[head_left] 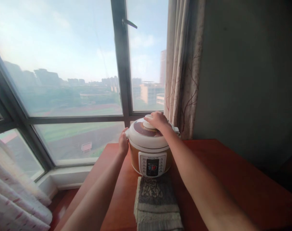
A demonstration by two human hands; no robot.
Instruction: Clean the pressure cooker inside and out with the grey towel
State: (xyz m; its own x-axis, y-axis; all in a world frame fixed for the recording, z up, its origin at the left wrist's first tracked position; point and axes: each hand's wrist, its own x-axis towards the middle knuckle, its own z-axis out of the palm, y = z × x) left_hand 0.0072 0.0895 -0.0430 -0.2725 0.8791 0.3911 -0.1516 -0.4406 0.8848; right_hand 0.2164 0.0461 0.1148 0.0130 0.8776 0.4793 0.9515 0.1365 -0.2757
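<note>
A white and gold electric pressure cooker (133, 157) stands upright on the reddish wooden table (203, 160), its control panel facing me. On top, my right hand (157, 120) has its fingers wrapped round the white lid knob (148, 124). At the cooker's left side, my left hand (123, 142) grips the small white side handle (127, 132). The lid (136, 141) sits on the pot. Just in front of the cooker lies a folded grey patterned cloth (157, 205), between my forearms.
Behind the table rise large windows with a dark frame (123, 57). A curtain (184, 64) hangs behind the cooker on the right, and another curtain (11, 189) is at the lower left. A dark wall (244, 80) fills the right side.
</note>
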